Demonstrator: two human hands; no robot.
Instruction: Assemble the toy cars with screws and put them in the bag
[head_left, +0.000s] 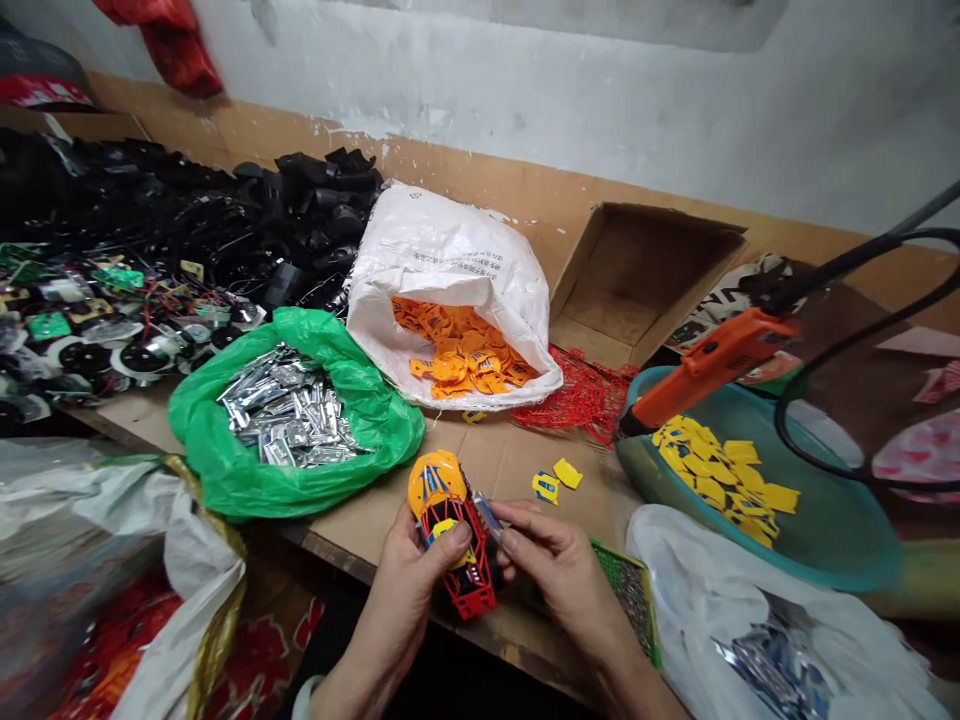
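My left hand (420,575) is closed round a toy car (463,575) with an orange hood, a red lattice frame and a yellow panel; the thumb presses on that panel. Between thumb and fingers of my right hand (551,560) is a small silver plastic part (487,513), held against the car's right side. Just beyond the hands, two small yellow panels (556,482) lie on the cardboard. A green bag (397,430) full of silver parts stands to the left of the car.
Behind are a white sack (450,240) of orange parts and red lattice pieces (585,395). On the right, an orange electric screwdriver (712,365) hangs over a teal basin (847,540) of yellow panels. A green tray (630,590) of screws sits near my right wrist. Black parts (187,210) fill the left.
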